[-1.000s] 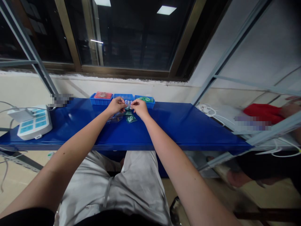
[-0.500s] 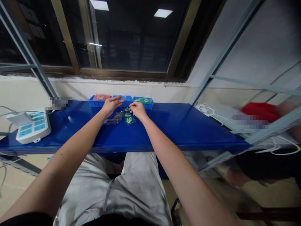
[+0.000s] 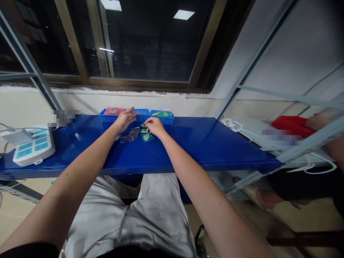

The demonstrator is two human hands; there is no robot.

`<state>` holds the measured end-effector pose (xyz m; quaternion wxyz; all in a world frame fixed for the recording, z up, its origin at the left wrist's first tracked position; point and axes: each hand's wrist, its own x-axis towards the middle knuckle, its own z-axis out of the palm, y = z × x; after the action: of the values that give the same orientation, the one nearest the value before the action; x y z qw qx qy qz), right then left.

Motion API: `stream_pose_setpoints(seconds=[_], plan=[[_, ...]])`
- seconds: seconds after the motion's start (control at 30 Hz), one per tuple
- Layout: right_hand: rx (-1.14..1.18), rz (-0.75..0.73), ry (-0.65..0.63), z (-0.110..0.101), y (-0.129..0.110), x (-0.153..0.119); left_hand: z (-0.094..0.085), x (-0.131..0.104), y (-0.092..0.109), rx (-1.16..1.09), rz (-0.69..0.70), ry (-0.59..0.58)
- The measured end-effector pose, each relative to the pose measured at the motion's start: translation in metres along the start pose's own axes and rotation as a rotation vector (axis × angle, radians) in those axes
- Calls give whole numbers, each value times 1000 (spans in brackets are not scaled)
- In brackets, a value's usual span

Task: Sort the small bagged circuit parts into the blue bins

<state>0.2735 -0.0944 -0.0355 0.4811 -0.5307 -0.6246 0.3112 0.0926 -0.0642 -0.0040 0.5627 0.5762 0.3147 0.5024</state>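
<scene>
My left hand is open, its fingers stretched out in front of the middle blue bin. I see nothing held in it. To its right, my right hand has thumb and fingers pinched together over the small green packets. Whatever is between those fingertips is too small to make out. Clear packets with dark contents lie on the blue table beside the green ones, just below my left hand.
A left bin holds red packets; a right bin holds green packets. A white power strip sits at the table's left end. Grey shelf posts flank the table. Another person's arm and a red cloth are at right.
My right hand has shifted slightly left over the green packets, still pinched. My left hand has turned a little, fingers pointing more upward. The whole view has drifted slightly.
</scene>
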Motion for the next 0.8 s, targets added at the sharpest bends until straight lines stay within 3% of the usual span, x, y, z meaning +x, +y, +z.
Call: stream_pose_setpoints(seconds=[0.07, 0.17, 0.23, 0.33, 0.43, 0.53, 0.67, 0.8], plan=[[-4, -4, -4, 0, 0, -1, -2, 0, -1, 162, 22, 63], [-3, -5, 1, -1, -1, -1, -5, -3, -2, 580, 111, 91], [1, -5, 7, -1, 0, 0, -5, -7, -1, 835, 169, 15], [10, -5, 12, -1, -1, -1, 0, -13, 1, 1038, 153, -155], [23, 11, 12, -2, -5, -4, 6, -16, 2, 1090, 117, -255], [43, 34, 20, -3, -9, -8, 9, -16, 0, 1109, 118, -271], [51, 31, 37, -3, -11, -9, 9, -14, -3, 1138, 148, -176], [12, 0, 62, -4, -5, -4, 5, -11, -5, 967, 180, -46]])
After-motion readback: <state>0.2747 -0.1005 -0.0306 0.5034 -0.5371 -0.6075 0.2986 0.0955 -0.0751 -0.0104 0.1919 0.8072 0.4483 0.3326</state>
